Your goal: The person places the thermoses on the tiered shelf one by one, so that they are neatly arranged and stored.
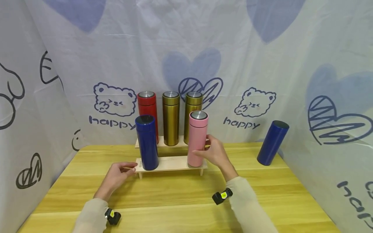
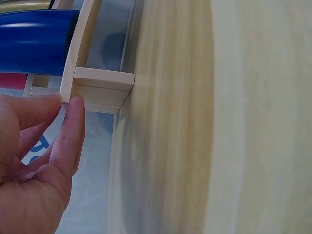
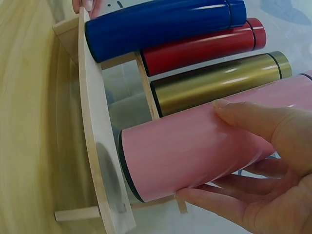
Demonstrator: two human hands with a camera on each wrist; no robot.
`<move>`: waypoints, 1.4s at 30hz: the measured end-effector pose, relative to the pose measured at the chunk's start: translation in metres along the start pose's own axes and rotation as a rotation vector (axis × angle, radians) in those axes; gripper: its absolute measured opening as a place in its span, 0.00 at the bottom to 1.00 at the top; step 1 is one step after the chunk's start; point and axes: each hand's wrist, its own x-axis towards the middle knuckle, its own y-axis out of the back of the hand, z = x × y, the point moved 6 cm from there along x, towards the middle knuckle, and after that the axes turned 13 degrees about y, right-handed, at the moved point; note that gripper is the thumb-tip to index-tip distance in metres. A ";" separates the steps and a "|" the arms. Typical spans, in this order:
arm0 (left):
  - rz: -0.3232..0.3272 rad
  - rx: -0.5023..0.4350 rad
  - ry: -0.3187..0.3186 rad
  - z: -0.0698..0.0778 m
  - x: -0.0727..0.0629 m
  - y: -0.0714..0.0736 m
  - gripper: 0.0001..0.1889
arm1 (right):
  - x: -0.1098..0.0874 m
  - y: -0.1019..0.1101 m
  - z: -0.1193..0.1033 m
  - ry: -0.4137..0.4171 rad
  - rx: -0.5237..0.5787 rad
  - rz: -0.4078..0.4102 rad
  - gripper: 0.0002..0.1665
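My right hand (image 1: 215, 151) grips a pink thermos bottle (image 1: 198, 139) round its lower body, thumb on one side and fingers on the other. The bottle stands nearly upright over the right end of the lower step of a two-tier wooden rack (image 1: 173, 164). In the right wrist view its dark base is very close to the board (image 3: 100, 122); whether they touch I cannot tell. My left hand (image 1: 118, 177) pinches the left end of that step between thumb and finger, beside a blue thermos bottle (image 1: 148, 145) standing there.
On the upper step stand a red bottle (image 1: 148, 108) and two gold bottles (image 1: 171, 119), one partly hidden by the pink one. Another blue bottle (image 1: 272, 144) stands apart on the wooden table (image 1: 175, 200) at right. Patterned cloth (image 1: 122, 58) surrounds the back and sides.
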 end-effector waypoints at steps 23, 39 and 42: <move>-0.007 0.000 -0.016 0.003 0.000 0.002 0.16 | 0.012 -0.036 -0.017 -0.001 0.068 -0.020 0.40; -0.004 0.000 -0.012 0.000 0.000 0.000 0.15 | 0.015 -0.058 -0.024 0.019 0.051 -0.046 0.38; -0.004 -0.003 -0.011 0.000 0.000 0.000 0.15 | 0.016 -0.062 -0.025 0.019 0.045 -0.055 0.38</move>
